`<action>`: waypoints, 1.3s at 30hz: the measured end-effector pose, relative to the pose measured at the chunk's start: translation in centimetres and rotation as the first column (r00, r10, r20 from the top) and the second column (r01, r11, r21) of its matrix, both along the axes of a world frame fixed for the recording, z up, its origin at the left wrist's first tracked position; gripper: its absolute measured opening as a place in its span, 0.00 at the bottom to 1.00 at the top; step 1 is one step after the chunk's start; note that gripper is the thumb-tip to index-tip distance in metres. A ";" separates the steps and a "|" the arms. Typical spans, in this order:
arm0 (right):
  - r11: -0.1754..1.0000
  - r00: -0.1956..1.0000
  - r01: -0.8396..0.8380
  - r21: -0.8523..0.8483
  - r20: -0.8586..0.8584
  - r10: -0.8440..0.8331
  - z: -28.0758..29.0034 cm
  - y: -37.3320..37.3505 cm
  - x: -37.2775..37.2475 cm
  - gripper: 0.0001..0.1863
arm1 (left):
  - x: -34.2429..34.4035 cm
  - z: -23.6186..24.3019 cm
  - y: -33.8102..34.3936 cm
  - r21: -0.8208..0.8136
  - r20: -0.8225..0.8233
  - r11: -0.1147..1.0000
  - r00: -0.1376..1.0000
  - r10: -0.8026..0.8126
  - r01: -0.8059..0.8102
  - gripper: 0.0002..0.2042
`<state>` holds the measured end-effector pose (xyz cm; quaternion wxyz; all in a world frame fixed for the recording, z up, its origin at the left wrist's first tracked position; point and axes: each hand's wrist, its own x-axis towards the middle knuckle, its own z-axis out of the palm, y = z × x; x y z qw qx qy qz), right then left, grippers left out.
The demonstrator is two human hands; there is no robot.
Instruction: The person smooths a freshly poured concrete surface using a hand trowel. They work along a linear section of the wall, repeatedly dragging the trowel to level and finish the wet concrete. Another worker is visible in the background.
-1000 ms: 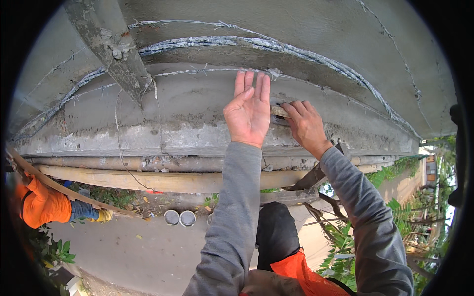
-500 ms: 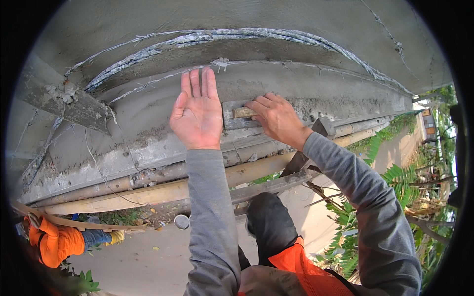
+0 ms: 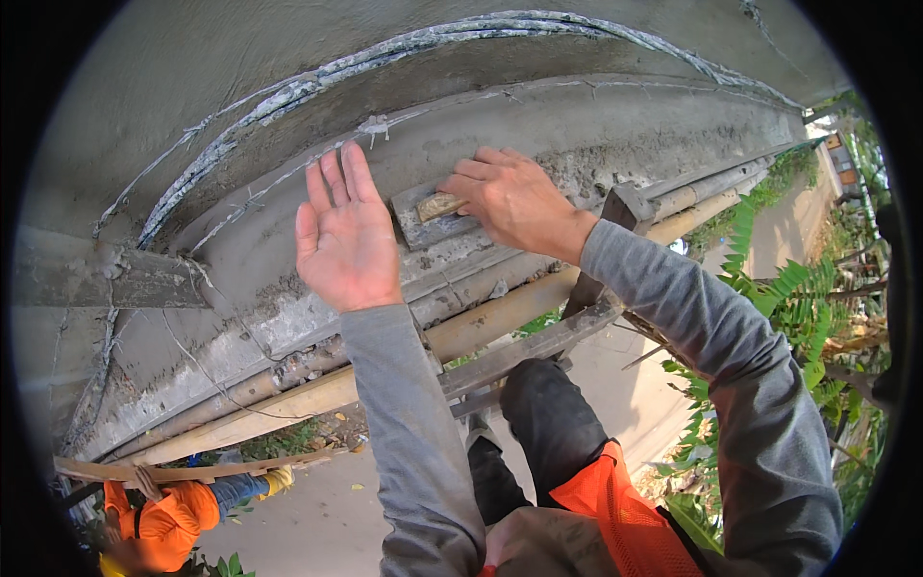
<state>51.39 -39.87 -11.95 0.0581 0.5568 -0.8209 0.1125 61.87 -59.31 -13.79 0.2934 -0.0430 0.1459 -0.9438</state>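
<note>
My right hand is wrapped round the wooden handle of a plastering float. The float's flat grey plate lies against the ledge of wet grey mortar, near its rough lower edge. To the left of the float, my left hand is raised with its palm showing and its fingers stretched out. It holds nothing, and its fingertips are near a thin, mortar-splashed wire along the wall. Part of the float's handle is hidden under my right fingers.
Mortar-coated cables arc across the wall above. A post juts out at left. Below the ledge run poles and a wooden crosspiece. A person in orange is down at lower left; leafy plants stand at right.
The view has tilted and shifted. The float now sits at a slant, slightly further left, still in my right hand. My left hand stays open beside it. The cables appear higher in view.
</note>
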 end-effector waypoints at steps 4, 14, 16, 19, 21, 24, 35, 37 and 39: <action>1.000 1.000 0.002 0.011 0.006 -0.002 -0.3 -0.9 0.6 0.19 | 0.3 -0.1 0.0 0.004 -0.014 1.000 1.000 -0.021 0.021 0.34; 0.997 0.997 -0.078 0.009 -0.025 0.078 0.2 -1.5 1.4 0.21 | 0.2 0.1 0.0 0.019 -0.014 1.000 1.000 -0.014 0.014 0.34; 0.996 1.000 -0.002 0.086 -0.025 0.004 0.5 -1.1 1.4 0.20 | 0.1 0.0 0.0 0.020 -0.015 1.000 1.000 -0.014 0.015 0.35; 0.993 1.000 0.004 0.114 0.002 -0.005 0.9 -0.1 1.2 0.19 | 0.1 -0.1 0.1 0.013 -0.010 1.000 1.000 -0.009 0.009 0.35; 0.995 1.000 -0.016 0.095 0.001 0.016 0.7 -0.1 1.4 0.19 | -0.1 -0.1 0.1 0.019 0.000 1.000 1.000 0.004 -0.004 0.35; 0.997 0.998 -0.057 0.046 -0.016 0.058 -0.5 -1.4 2.2 0.19 | 0.0 0.0 0.0 0.010 0.010 1.000 1.000 0.003 -0.003 0.35; 0.998 0.997 -0.053 0.023 -0.049 0.054 0.3 0.3 1.6 0.16 | -0.1 0.0 0.0 -0.017 0.017 0.999 0.999 0.030 -0.029 0.37; 0.999 0.998 -0.042 0.006 -0.038 0.042 -0.8 -1.2 2.5 0.15 | -0.1 0.0 0.0 -0.028 0.025 0.999 0.999 0.027 -0.026 0.37; 1.000 0.997 -0.025 0.000 -0.073 0.025 -1.4 -0.8 2.0 0.16 | -0.1 0.0 -0.1 -0.022 0.035 0.999 0.999 0.027 -0.027 0.38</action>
